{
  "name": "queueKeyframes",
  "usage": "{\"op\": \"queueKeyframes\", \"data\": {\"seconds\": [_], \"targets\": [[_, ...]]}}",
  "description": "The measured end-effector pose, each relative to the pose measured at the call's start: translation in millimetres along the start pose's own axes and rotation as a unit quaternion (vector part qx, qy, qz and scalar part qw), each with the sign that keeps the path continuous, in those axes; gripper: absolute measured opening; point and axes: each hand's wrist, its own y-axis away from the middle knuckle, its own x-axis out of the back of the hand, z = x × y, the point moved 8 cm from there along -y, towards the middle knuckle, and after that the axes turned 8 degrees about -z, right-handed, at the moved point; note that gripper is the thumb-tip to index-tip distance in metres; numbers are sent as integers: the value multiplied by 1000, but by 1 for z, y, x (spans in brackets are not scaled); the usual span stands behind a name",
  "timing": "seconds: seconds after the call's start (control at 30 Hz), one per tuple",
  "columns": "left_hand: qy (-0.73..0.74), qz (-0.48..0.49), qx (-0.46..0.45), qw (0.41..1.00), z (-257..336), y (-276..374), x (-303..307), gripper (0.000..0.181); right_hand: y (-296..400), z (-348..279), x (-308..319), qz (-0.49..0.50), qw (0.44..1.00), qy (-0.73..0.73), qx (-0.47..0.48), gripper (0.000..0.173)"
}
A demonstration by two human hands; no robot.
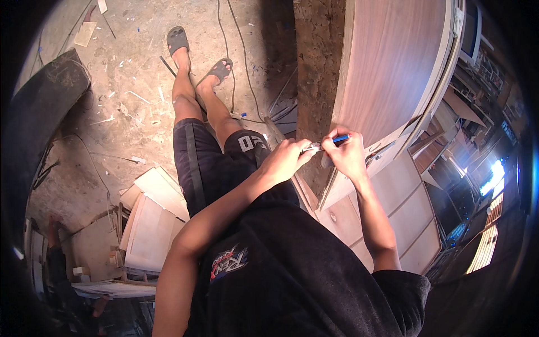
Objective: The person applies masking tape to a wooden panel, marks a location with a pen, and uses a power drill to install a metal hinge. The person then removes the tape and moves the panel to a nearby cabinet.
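Note:
My hands meet beside the near corner of a wood-veneered panel [391, 63], above a rough wooden beam [318, 84]. The fingers of my right hand [347, 151] are closed around a blue pen or pencil [341, 138], whose one end sticks out past the knuckles. Between the two hands is a small, pale or metallic object [312, 147], pinched by my left hand [286, 160]; its kind cannot be told. Fingers hide most of it.
Black cables [248, 71] and scraps lie on the concrete floor [139, 63]. Thin wooden sheets [151, 231] are stacked at the lower left, near a dark curved object [50, 92]. Light wooden panels [404, 210] stand at the right. Another person's dark-clothed arm [59, 261] shows at lower left.

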Motion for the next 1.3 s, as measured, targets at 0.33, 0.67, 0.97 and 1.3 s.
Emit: {"op": "queueKeyframes", "data": {"seconds": [0.33, 0.67, 0.97, 1.3], "targets": [[29, -13, -49, 998, 5, -1, 2, 23, 20, 7, 0, -65, 983, -160, 55, 12], [40, -13, -47, 998, 1, -1, -1, 29, 49, 32, -10, 88, 975, -170, 110, 22], [65, 17, -46, 997, 5, -1, -2, 26, 25, -6, 10, 13, 998, -34, 58, 12], [60, 37, -57, 996, 3, 0, -2, 21, 18, -19, 9, 3, 1000, -11, 23, 10]]}}
